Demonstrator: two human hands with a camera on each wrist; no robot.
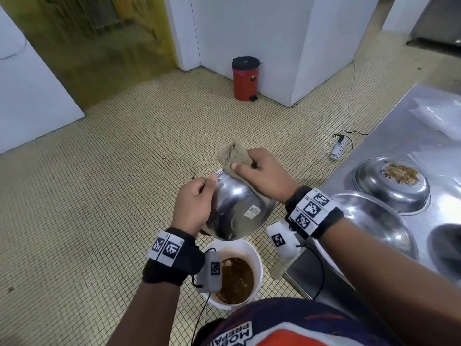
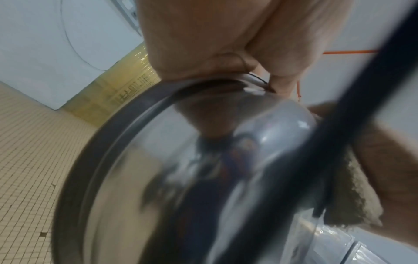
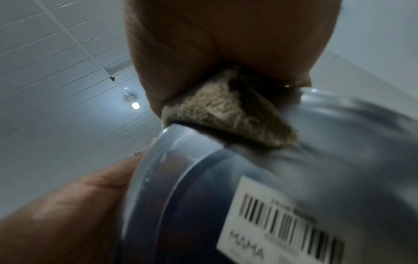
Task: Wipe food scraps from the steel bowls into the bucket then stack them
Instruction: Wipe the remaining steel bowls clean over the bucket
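A steel bowl (image 1: 237, 211) is held tilted above a white bucket (image 1: 254, 250) of brown scraps, its shiny underside with a barcode sticker (image 3: 280, 223) facing me. My left hand (image 1: 197, 198) grips the bowl's rim on the left; in the left wrist view the left hand (image 2: 226, 53) closes on the bowl (image 2: 181, 178) rim. My right hand (image 1: 262, 176) holds a tan cloth (image 1: 233, 154) at the bowl's far rim. In the right wrist view the cloth (image 3: 226, 114) is bunched under my palm against the bowl (image 3: 316, 151). The bowl's inside is hidden.
On the steel counter (image 1: 399, 126) to the right sit a bowl with food scraps (image 1: 393, 183), a large steel bowl (image 1: 369, 221) and another at the edge (image 1: 446, 245). A red pedal bin (image 1: 245, 78) stands by the wall. A power strip (image 1: 338, 148) lies on the tiled floor.
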